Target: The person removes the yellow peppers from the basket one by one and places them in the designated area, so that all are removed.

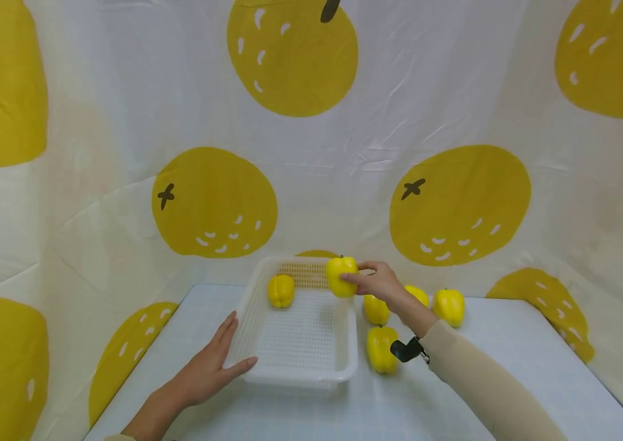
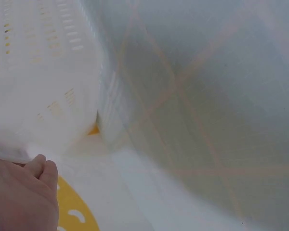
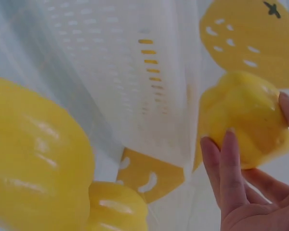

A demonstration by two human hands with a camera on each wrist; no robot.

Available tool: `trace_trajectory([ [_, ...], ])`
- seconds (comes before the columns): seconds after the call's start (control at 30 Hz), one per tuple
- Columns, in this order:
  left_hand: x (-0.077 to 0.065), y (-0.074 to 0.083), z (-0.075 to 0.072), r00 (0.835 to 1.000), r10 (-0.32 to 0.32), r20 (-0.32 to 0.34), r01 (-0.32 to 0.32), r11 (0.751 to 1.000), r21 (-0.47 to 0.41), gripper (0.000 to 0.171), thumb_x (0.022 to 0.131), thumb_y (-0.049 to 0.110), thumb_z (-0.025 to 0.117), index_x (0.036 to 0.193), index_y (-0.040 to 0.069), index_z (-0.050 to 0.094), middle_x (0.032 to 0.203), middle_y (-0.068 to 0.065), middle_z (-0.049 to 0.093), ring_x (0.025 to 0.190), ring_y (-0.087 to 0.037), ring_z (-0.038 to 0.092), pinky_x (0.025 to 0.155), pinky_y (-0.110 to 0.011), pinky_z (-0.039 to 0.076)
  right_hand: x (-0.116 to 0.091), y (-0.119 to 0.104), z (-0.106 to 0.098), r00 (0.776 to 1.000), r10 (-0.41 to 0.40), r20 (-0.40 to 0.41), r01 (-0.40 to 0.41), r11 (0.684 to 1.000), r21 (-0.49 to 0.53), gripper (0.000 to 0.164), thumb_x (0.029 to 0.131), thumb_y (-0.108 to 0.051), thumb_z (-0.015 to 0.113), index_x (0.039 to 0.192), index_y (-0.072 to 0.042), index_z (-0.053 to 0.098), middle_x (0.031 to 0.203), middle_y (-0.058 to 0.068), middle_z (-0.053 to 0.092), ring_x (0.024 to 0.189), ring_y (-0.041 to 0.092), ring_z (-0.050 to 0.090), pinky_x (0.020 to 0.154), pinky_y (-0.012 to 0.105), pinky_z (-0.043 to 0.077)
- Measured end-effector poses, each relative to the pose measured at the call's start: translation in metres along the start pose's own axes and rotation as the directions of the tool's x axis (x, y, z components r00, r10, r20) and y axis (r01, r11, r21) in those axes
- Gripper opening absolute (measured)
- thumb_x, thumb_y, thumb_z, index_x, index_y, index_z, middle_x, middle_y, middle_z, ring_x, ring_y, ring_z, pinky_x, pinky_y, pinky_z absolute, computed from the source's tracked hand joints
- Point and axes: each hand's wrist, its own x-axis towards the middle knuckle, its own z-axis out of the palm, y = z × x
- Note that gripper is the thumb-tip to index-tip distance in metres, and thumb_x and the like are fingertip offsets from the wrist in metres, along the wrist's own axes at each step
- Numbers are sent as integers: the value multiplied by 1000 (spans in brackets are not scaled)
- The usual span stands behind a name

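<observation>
My right hand point(image 1: 380, 282) grips a yellow bell pepper point(image 1: 341, 275) over the back right rim of a white plastic basket point(image 1: 348, 367). In the right wrist view the fingers and thumb wrap around this bell pepper point(image 3: 245, 118), beside the basket's slotted wall. One other yellow bell pepper point(image 1: 280, 290) sits inside the basket, toward its back left. At the basket's front left corner, my left hand point(image 1: 203, 370) touches the rim with straight, spread fingers. The left wrist view catches part of that hand point(image 2: 26, 192) against the basket's rim.
Several more yellow bell peppers stand right of the basket, among them a near one point(image 1: 382, 349) and a farther one point(image 1: 448, 307). A pale checked cloth point(image 1: 443, 392) covers the table. Behind hangs a white curtain point(image 1: 333, 190) printed with yellow fruit.
</observation>
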Motion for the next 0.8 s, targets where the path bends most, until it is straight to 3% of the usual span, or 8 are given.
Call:
trace_trajectory([
  [0.33,0,2,-1,1000,-11,16,11,1000,-10,110,92,76,53,165,8,7,173,-7,0,154,-39,21,118,-65,25,-15,14,-20,997,72,-28,-74,992,-101,84,80,-54,84,142,-4,55,123,17,69,96,29,73,100,49,54],
  [0.5,0,1,-1,1000,1,10,-1,1000,-10,108,93,73,54,165,7,7,173,-7,0,154,-39,20,118,-64,25,-26,22,-31,998,64,-24,-66,992,-107,84,83,-49,83,144,0,52,123,21,67,94,29,73,92,42,59],
  [0.6,0,1,-1,1000,-1,12,1,1000,-14,109,93,73,54,165,7,7,173,-8,0,154,-39,20,118,-65,25,-34,26,-39,998,55,-15,-57,993,-107,82,85,-47,82,144,2,51,126,23,66,95,30,73,93,44,58],
  [0.7,1,1,-1,1000,-4,15,4,1000,-11,109,93,74,53,165,7,7,173,-8,-1,154,-39,19,118,-65,25,-43,28,-47,998,62,-13,-63,989,-137,84,86,-51,80,145,1,51,130,22,64,99,32,72,97,50,55],
  [0.8,0,1,-1,1000,-1,12,1,1000,-11,109,93,74,53,165,7,7,173,-8,0,154,-40,20,117,-66,26,-48,31,-54,996,87,-18,-89,984,-153,86,84,-57,80,145,-2,52,132,19,63,101,32,71,96,48,56],
])
